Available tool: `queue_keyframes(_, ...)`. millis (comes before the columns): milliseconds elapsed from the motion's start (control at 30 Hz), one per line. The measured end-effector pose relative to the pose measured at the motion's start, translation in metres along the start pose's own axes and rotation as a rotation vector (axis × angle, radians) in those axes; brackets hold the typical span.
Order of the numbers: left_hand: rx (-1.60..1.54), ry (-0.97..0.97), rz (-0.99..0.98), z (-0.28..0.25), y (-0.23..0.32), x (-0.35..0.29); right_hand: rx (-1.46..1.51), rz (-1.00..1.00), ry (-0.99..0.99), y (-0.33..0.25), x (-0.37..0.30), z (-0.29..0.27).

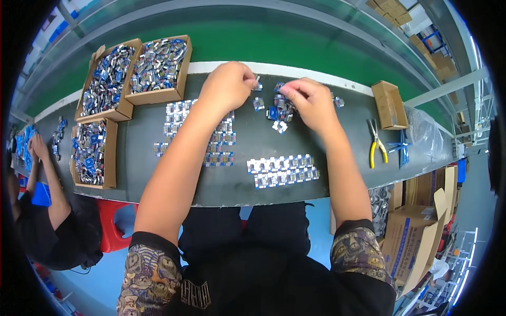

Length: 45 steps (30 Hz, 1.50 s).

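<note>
Over the far part of the bench, my left hand (pixel 231 83) pinches a small circuit board (pixel 258 82) between thumb and fingers. To its right, my right hand (pixel 311 99) has thumb and fingertips closed on a small blue circuit board (pixel 279 87). A loose pile of blue and silver circuit boards (pixel 282 109) lies just beneath the right hand. One single board (pixel 258 104) rests between the two hands. Rows of boards (pixel 221 138) are laid out partly behind my left forearm. Two joined strips of boards (pixel 283 171) lie nearer me.
Three cardboard boxes full of boards, one of them a near box (pixel 110 158), stand at the left. To the right are yellow-handled pliers (pixel 377 147), blue tools (pixel 402 149), an open carton (pixel 389 105) and a clear plastic bag (pixel 426 134). A co-worker's hands (pixel 38 147) are at far left.
</note>
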<state>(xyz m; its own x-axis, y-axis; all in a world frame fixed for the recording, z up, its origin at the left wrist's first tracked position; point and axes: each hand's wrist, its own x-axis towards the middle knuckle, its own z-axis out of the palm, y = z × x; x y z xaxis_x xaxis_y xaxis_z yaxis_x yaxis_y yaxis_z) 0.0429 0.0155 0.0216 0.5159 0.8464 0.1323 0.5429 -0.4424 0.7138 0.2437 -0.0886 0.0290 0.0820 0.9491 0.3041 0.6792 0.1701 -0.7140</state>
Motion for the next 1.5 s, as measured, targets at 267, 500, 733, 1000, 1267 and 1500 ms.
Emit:
queue_keyframes(267,0.046,-0.521,0.194,-0.014,0.047,-0.020,0.176,0.109,-0.055,0.001,-0.003,-0.017)
queue_keyframes(500,0.198,-0.854,0.261,0.016,0.072,-0.047,0.168,0.136,0.053,0.009,0.003,-0.013)
queue_keyframes(733,-0.001,-0.772,0.331,0.017,0.060,-0.037,0.230,0.102,0.125,0.005,0.001,-0.018)
queue_keyframes(1000,-0.440,-0.739,0.151,0.000,0.044,-0.022,0.321,0.184,-0.302,0.023,0.000,-0.040)
queue_keyframes(1267,-0.642,-0.815,0.070,-0.019,0.026,-0.011,0.437,0.228,-0.565,0.014,-0.001,-0.055)
queue_keyframes(1500,-0.606,-0.863,0.057,-0.027,0.019,-0.013,0.566,0.271,-0.681,0.015,0.001,-0.038)
